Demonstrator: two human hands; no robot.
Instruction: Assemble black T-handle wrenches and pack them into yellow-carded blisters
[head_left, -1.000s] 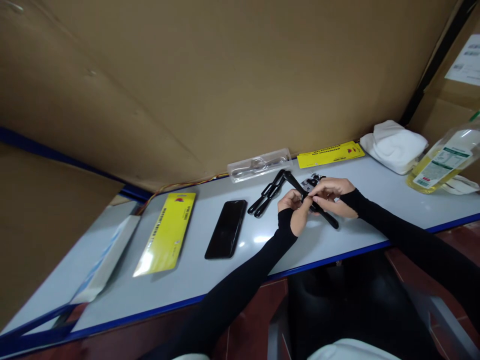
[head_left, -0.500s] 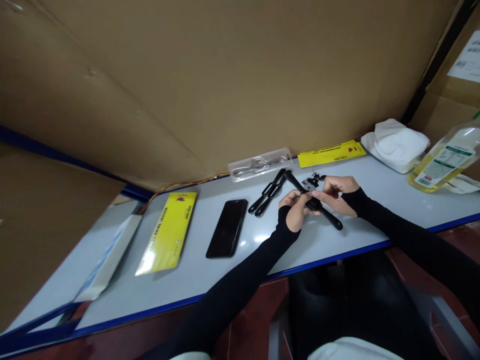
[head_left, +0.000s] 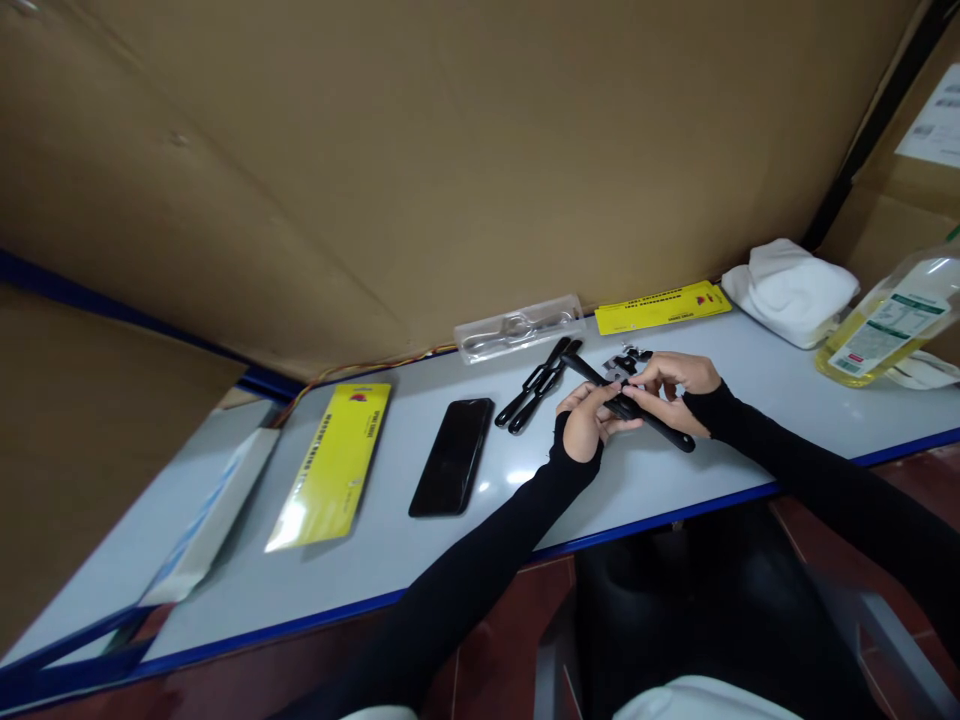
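My left hand [head_left: 583, 424] is closed around the middle of a black spokeshave [head_left: 660, 427], held above the table with its two handles sticking out on either side. My right hand [head_left: 679, 385] has its thumb and fingers pinched together at the tool's centre. Whatever small part lies between those fingertips is hidden. Just behind the hands are several small metal parts [head_left: 621, 364], shiny and dark. To the left, two more black spokeshave bodies [head_left: 534, 390] lie side by side on the table.
A black phone [head_left: 452, 457] and a yellow package card [head_left: 334, 465] lie to the left. At the back are a clear plastic blister [head_left: 517, 330] and more yellow cards [head_left: 664, 308]. White cloth [head_left: 791, 290] and a bottle of yellow liquid [head_left: 885, 320] stand right. Cardboard [head_left: 480, 170] walls the back.
The spokeshave has turned slightly in my hands, its near handle swinging a little right and up. My right fingertips have shifted slightly at its centre. The objects on the table stay put.
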